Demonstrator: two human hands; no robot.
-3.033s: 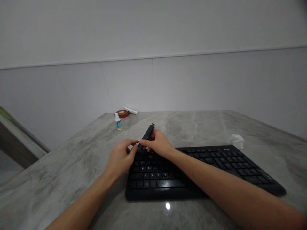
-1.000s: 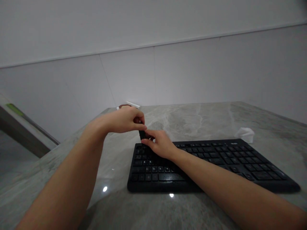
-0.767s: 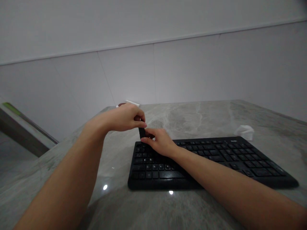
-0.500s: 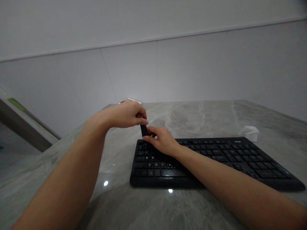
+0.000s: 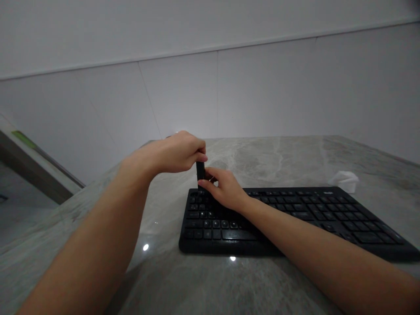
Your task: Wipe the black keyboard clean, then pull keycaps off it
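A black keyboard point(image 5: 244, 235) lies flat on the marbled table. Upright over its far left corner stands a slim black bar-shaped piece point(image 5: 201, 170), whose exact kind I cannot make out. My left hand point(image 5: 182, 151) is bent at the wrist and pinches the top of this piece from above. Lower down, the thumb and fingers of my right hand point(image 5: 225, 188) close on the same piece, near the keys. My right forearm crosses above the middle of the keyboard. The lower end of the piece meets the keyboard's top-left keys; the contact itself is too dark to see.
A crumpled white tissue point(image 5: 346, 180) lies beyond the keyboard's far right side. The grey marbled table point(image 5: 262, 284) reaches back to a pale wall point(image 5: 262, 96). Past the table's left edge is a slanted light-coloured frame point(image 5: 36, 151) with a green strip.
Both hands and the black piece have shifted slightly right and up in the picture. The piece now stands straighter than before. The view itself has moved a little.
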